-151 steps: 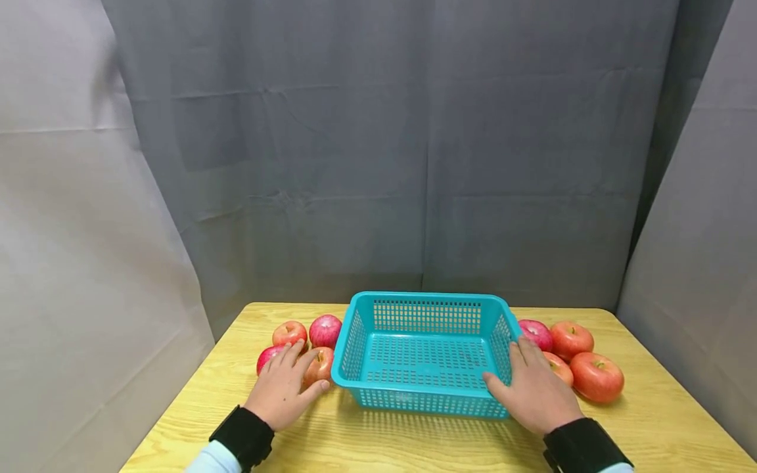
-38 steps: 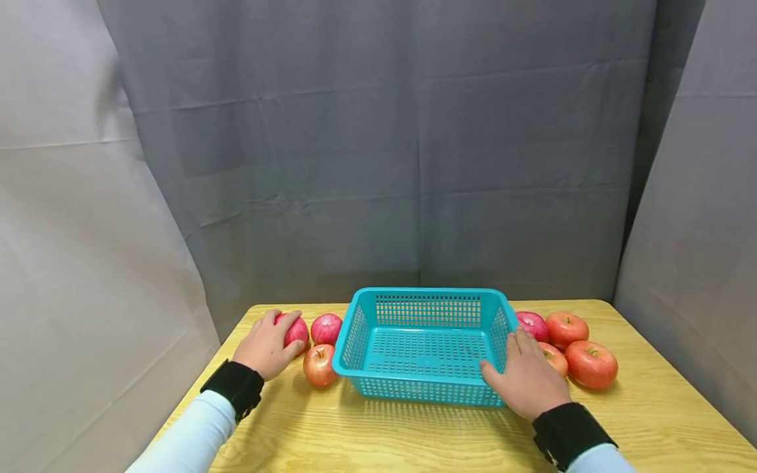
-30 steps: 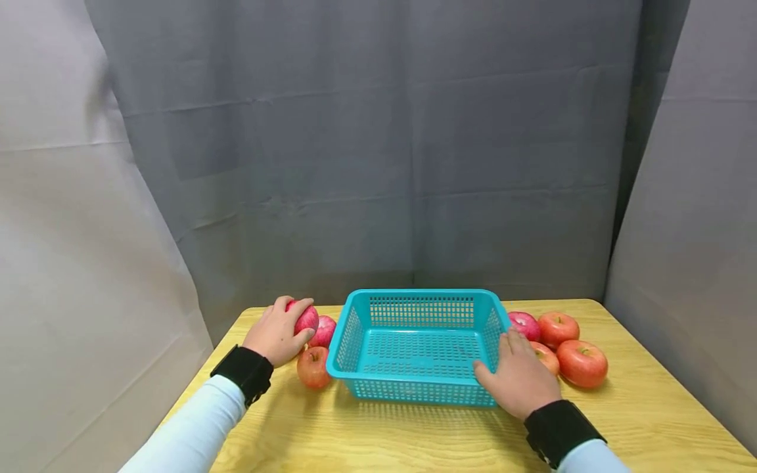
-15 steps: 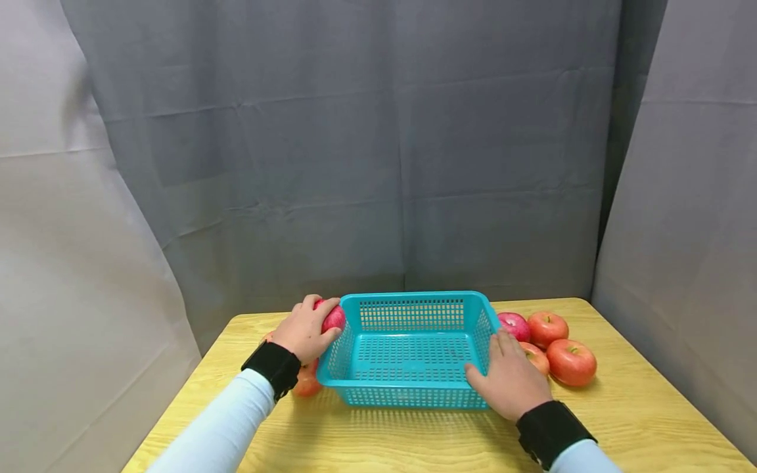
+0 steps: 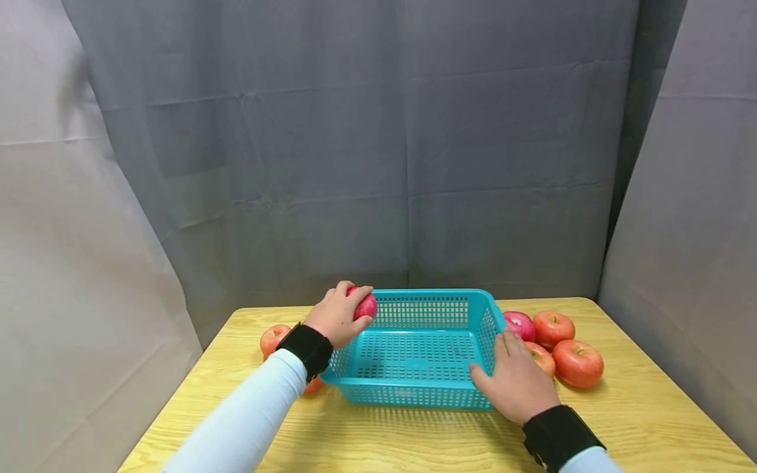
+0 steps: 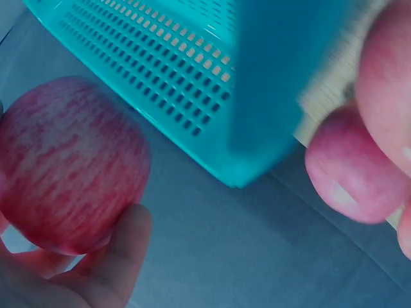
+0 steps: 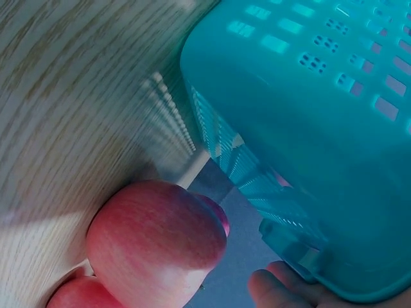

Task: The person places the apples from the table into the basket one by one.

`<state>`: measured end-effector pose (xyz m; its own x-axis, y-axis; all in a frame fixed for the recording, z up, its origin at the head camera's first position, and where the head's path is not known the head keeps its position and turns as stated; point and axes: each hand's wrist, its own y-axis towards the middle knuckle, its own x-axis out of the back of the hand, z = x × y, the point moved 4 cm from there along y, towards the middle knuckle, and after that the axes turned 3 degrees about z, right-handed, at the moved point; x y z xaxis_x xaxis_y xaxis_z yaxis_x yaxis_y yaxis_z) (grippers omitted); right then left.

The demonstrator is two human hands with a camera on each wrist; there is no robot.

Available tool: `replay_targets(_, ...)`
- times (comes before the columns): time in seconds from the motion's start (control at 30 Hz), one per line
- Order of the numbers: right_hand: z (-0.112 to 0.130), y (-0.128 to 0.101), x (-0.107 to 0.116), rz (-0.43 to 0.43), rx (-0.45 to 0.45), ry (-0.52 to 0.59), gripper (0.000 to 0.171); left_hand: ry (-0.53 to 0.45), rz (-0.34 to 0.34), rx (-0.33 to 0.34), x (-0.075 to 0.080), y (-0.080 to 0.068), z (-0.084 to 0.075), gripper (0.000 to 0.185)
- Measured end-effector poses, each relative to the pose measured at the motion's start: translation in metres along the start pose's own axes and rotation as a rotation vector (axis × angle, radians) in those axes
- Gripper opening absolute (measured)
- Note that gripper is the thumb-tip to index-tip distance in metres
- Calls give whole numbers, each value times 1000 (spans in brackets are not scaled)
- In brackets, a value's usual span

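Perforated glossy plastic basket (image 5: 414, 348) on a grained wooden table (image 5: 650, 420) (matt grey cloth (image 5: 414, 164) behind).

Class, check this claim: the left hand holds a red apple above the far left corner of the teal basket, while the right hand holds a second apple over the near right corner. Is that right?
Not quite. The left hand does grip a red apple over the teal basket, but the head view shows the right hand holding no apple: it rests on the basket's near right corner.

Teal perforated basket (image 5: 414, 387), red streaked apple (image 5: 367, 306), yellow wood-grain table (image 5: 650, 420)
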<state>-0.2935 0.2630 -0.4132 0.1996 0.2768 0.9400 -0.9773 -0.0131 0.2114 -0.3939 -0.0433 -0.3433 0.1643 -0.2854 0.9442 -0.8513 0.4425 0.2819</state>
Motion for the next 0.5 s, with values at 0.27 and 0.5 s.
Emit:
replay_targets(0.27, 0, 1, 1, -7, 2, 1, 89, -23, 5, -42, -9, 17, -25, 64)
replay_targets(0.5, -4, 2, -3, -10, -5, -6, 89, -33, 21, -66, -20, 31, -46, 62)
